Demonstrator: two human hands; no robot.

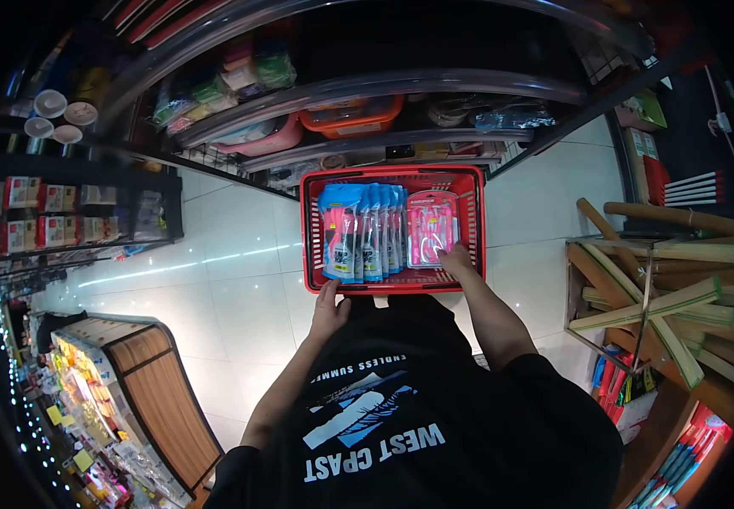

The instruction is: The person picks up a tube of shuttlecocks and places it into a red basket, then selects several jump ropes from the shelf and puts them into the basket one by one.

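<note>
A red shopping basket (478, 182) stands in front of my body. Its left part holds a row of upright blue-and-clear packets (369, 233), several of them, with pink items inside. To their right lies a pink blister pack (431, 222) with a clear front. My right hand (457, 260) reaches over the basket's near rim, its fingers closed at the lower right corner of the pink pack. Outside the near left corner is my left hand (330, 310), fingers stretched up against the rim and thumb apart, holding nothing that I can see.
Shelves with an orange tub (352, 119) and a pink tub (267, 140) rise just beyond the basket. At right, a wire bin (572, 288) holds long rolls (694, 252). Boxed goods (57, 199) hang at left, above a wood-panelled counter (159, 394).
</note>
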